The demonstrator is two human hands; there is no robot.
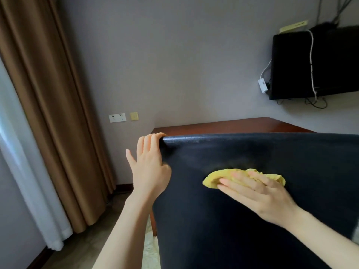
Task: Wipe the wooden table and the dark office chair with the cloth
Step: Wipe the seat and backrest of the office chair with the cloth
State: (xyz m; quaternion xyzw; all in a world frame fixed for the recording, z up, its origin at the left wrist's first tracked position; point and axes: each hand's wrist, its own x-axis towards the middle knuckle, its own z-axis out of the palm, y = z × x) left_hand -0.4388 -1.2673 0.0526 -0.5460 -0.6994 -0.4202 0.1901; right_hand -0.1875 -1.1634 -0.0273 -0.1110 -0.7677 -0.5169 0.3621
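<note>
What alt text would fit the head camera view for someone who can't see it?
A right hand presses a yellow cloth against the back of a dark chair while the left hand grips its top corner. Behind are a wooden table and grey wall, a brown curtain at left, a black screen at upper right.

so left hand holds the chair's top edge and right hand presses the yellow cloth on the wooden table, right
Wrong surface. In the head view the right hand presses the yellow cloth on the chair back; the wooden table stands behind it. The left hand does hold the chair's top edge.
</note>
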